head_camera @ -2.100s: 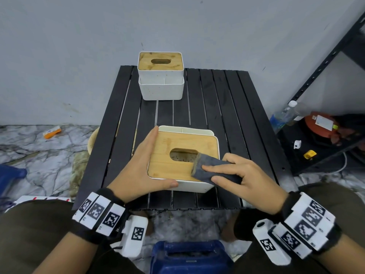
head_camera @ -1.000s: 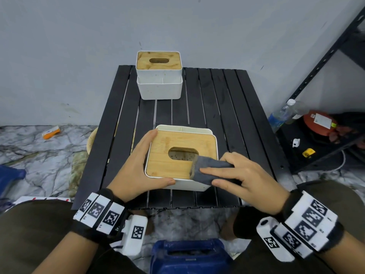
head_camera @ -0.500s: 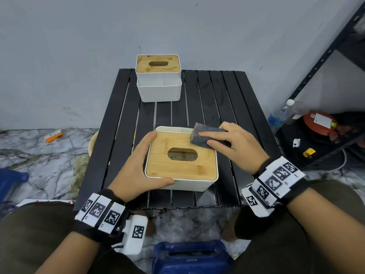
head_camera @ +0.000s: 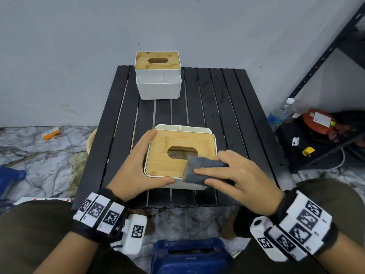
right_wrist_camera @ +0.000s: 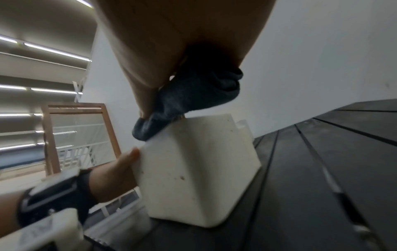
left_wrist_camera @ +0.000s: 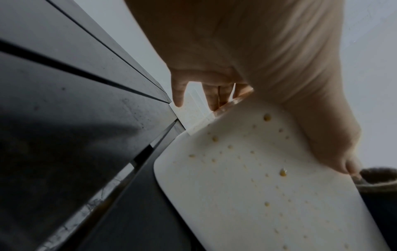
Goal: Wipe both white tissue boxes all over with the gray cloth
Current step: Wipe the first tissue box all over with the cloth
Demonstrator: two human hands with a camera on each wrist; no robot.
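From above, the near tissue box [head_camera: 178, 153] sits toward the near edge of the black slatted table [head_camera: 233, 107], its wooden lid facing up. The left hand [head_camera: 136, 171] cups its left side, fingers laid straight along the wall and thumb stretched across the front face. The right hand [head_camera: 239, 177] presses the folded gray cloth [head_camera: 199, 171] onto the lid's near right corner, fingers flat on top of it. The second tissue box [head_camera: 158, 76] stands at the table's far edge, well apart, by the wall (a water bottle [head_camera: 280, 113] lies off to the right). At the left wrist, the fingers [left_wrist_camera: 178, 91] reach down the box's side and the thumb lies on its speckled white face [left_wrist_camera: 268, 186]. At the right wrist, the cloth [right_wrist_camera: 193, 101] is bunched under the palm, and its tip touches the box's [right_wrist_camera: 197, 169] top edge; whether the thumb grips it I cannot tell.
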